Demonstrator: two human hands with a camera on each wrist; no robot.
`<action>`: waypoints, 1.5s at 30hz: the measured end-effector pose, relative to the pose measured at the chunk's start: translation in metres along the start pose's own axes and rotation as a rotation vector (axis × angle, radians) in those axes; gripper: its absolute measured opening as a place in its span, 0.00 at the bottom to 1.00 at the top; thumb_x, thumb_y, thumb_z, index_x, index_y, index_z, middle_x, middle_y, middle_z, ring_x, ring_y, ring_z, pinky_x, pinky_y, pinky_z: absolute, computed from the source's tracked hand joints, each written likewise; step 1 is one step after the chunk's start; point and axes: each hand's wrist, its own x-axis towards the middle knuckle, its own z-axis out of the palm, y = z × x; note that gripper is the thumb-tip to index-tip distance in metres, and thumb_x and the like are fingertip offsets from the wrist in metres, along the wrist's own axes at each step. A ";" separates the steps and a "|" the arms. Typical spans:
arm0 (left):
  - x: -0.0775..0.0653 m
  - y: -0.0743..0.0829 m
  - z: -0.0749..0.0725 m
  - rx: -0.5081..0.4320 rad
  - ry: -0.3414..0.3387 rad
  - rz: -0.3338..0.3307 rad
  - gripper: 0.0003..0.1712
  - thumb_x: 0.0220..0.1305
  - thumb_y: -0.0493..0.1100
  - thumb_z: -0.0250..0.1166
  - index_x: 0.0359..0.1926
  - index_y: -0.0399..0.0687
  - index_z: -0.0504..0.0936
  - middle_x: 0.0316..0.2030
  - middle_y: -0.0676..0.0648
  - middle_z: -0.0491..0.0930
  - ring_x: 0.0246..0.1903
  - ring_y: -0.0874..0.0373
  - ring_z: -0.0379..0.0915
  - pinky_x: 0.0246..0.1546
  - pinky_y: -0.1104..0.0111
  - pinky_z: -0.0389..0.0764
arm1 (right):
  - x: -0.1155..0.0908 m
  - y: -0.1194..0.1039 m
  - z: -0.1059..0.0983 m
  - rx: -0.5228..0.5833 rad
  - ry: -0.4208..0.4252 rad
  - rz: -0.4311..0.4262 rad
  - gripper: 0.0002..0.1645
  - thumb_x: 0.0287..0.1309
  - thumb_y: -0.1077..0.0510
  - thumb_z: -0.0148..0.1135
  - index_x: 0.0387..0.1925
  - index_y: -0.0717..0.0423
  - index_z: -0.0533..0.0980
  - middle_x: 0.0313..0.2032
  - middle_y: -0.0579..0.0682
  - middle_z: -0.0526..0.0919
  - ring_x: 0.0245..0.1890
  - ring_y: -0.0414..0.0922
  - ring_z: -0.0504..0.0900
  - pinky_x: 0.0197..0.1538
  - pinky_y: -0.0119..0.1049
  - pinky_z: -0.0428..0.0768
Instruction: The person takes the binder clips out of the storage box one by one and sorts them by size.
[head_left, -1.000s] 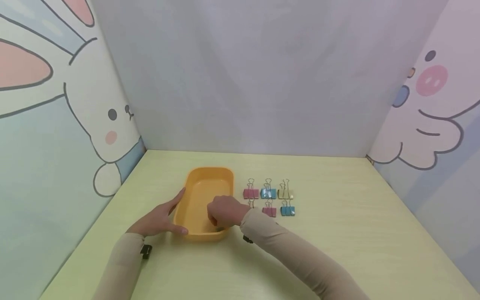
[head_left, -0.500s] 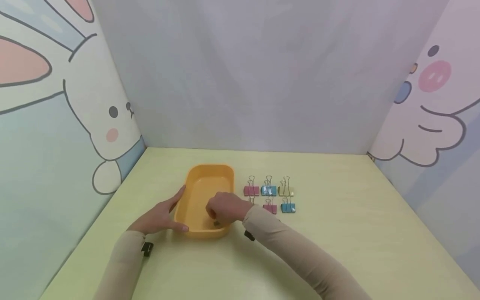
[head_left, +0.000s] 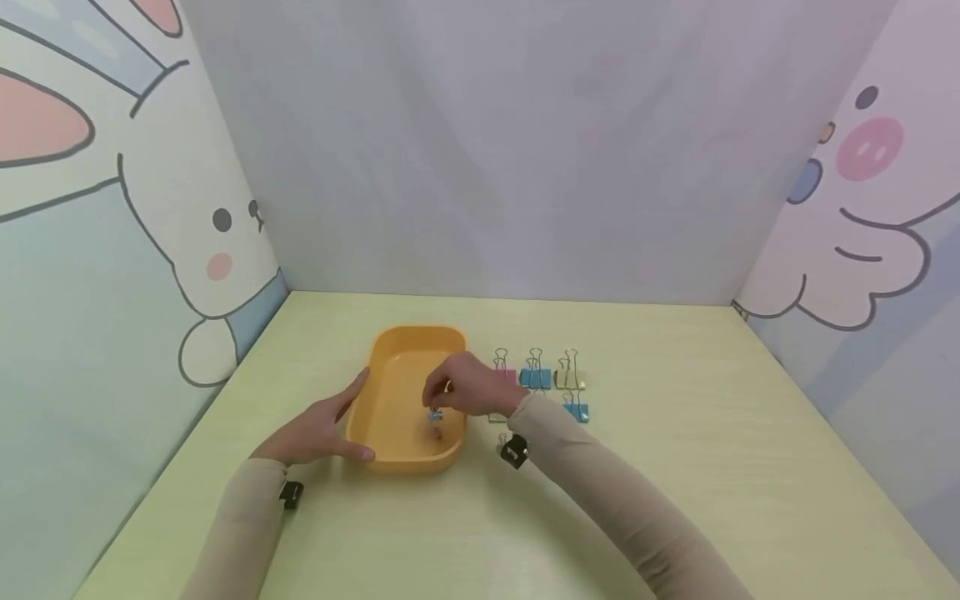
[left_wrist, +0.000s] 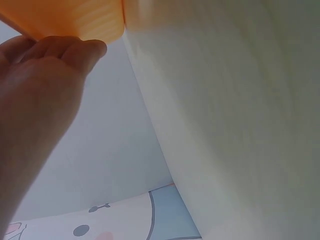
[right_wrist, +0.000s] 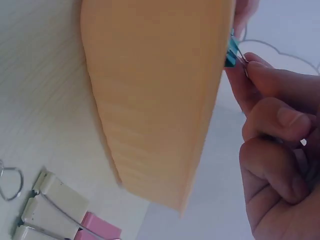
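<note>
My right hand (head_left: 468, 385) is over the orange tray (head_left: 416, 463), pinching a small blue binder clip (head_left: 435, 414) by its wire handle between thumb and fingertips. In the right wrist view the blue-green clip body (right_wrist: 231, 54) shows partly behind the tray wall. A small brownish spot below the clip is too blurred to tell. My left hand (head_left: 318, 429) rests against the tray's left side, fingers straight along the wall and thumb at the near left corner. The left wrist view has these fingers (left_wrist: 57, 50) touching the tray's outside.
Right of the tray stand rows of binder clips: a pink clip (head_left: 507, 377), a blue clip (head_left: 536, 379) and a cream clip (head_left: 572, 380) behind, another blue clip (head_left: 576, 412) in front. My right forearm partly hides the nearer ones. Walls enclose the pale table (head_left: 660, 400).
My right hand has risen from low inside the tray and shifted slightly away from me, bringing the blue clip into view. The left hand stays against the tray.
</note>
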 end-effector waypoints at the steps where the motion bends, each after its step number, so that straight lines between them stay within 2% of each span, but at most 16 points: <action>1: 0.000 0.000 0.000 -0.002 0.000 -0.001 0.76 0.43 0.62 0.80 0.81 0.56 0.37 0.80 0.37 0.47 0.76 0.34 0.51 0.71 0.35 0.60 | -0.002 0.002 -0.002 0.027 0.014 0.009 0.06 0.63 0.64 0.66 0.37 0.58 0.88 0.35 0.47 0.91 0.34 0.35 0.85 0.44 0.24 0.83; 6: 0.000 0.000 0.000 -0.011 0.005 0.008 0.76 0.43 0.60 0.81 0.81 0.54 0.37 0.80 0.37 0.47 0.77 0.33 0.49 0.71 0.35 0.59 | -0.012 0.013 -0.010 0.155 0.082 0.060 0.06 0.63 0.63 0.67 0.38 0.60 0.87 0.36 0.48 0.91 0.36 0.39 0.88 0.46 0.28 0.85; 9: 0.000 0.001 0.000 -0.011 0.007 0.009 0.76 0.43 0.60 0.81 0.81 0.54 0.37 0.80 0.37 0.47 0.77 0.33 0.49 0.71 0.34 0.59 | -0.019 0.020 -0.015 0.193 0.112 0.074 0.07 0.63 0.63 0.66 0.39 0.60 0.87 0.38 0.50 0.91 0.37 0.39 0.88 0.46 0.30 0.86; 12: 0.000 0.001 0.000 -0.011 0.003 0.003 0.76 0.43 0.60 0.81 0.81 0.55 0.37 0.80 0.37 0.46 0.77 0.33 0.48 0.71 0.34 0.59 | -0.028 0.025 -0.021 0.194 0.127 0.095 0.07 0.63 0.62 0.66 0.39 0.60 0.87 0.39 0.51 0.91 0.38 0.40 0.88 0.48 0.31 0.86; 18: 0.000 0.001 -0.001 -0.011 0.001 -0.005 0.76 0.44 0.60 0.80 0.81 0.58 0.36 0.80 0.38 0.45 0.77 0.33 0.47 0.71 0.33 0.58 | -0.047 0.039 -0.030 0.196 0.146 0.151 0.07 0.63 0.63 0.66 0.39 0.60 0.87 0.37 0.50 0.91 0.40 0.53 0.89 0.47 0.34 0.87; 25: 0.001 0.001 0.000 -0.015 -0.001 -0.007 0.76 0.43 0.61 0.81 0.81 0.56 0.37 0.80 0.38 0.46 0.77 0.33 0.47 0.71 0.33 0.59 | -0.071 0.059 -0.027 0.183 0.142 0.219 0.06 0.62 0.63 0.67 0.37 0.59 0.88 0.34 0.48 0.91 0.33 0.44 0.85 0.38 0.30 0.83; 28: 0.001 0.001 0.001 -0.018 0.000 -0.005 0.76 0.42 0.61 0.81 0.81 0.56 0.38 0.80 0.37 0.46 0.77 0.33 0.48 0.71 0.34 0.59 | -0.082 0.066 -0.026 0.202 0.135 0.269 0.05 0.61 0.63 0.67 0.34 0.56 0.88 0.32 0.46 0.90 0.31 0.44 0.84 0.36 0.30 0.82; 31: 0.000 0.001 0.001 -0.014 0.003 0.001 0.76 0.42 0.62 0.80 0.81 0.56 0.37 0.80 0.38 0.46 0.77 0.33 0.48 0.71 0.33 0.59 | -0.093 0.073 -0.025 0.206 0.122 0.284 0.05 0.61 0.64 0.67 0.34 0.56 0.88 0.31 0.46 0.90 0.28 0.43 0.83 0.33 0.32 0.81; 35: 0.000 0.001 0.001 -0.007 0.008 0.010 0.76 0.42 0.62 0.81 0.81 0.56 0.38 0.80 0.37 0.47 0.77 0.33 0.49 0.70 0.34 0.60 | -0.107 0.082 -0.024 0.196 0.092 0.272 0.04 0.59 0.63 0.69 0.34 0.56 0.88 0.28 0.47 0.89 0.26 0.40 0.79 0.31 0.32 0.80; 38: 0.000 0.001 0.001 -0.006 0.009 0.016 0.76 0.43 0.61 0.81 0.81 0.57 0.38 0.80 0.37 0.47 0.77 0.33 0.49 0.70 0.34 0.60 | -0.114 0.090 -0.022 0.168 0.078 0.259 0.04 0.58 0.62 0.71 0.34 0.54 0.89 0.29 0.45 0.90 0.28 0.38 0.80 0.33 0.31 0.81; 45: 0.001 0.000 0.002 -0.008 0.010 0.021 0.76 0.43 0.61 0.81 0.81 0.56 0.37 0.80 0.38 0.47 0.77 0.33 0.48 0.71 0.34 0.59 | -0.123 0.101 -0.017 0.115 0.063 0.214 0.05 0.56 0.62 0.72 0.35 0.54 0.90 0.30 0.44 0.90 0.27 0.35 0.76 0.35 0.26 0.80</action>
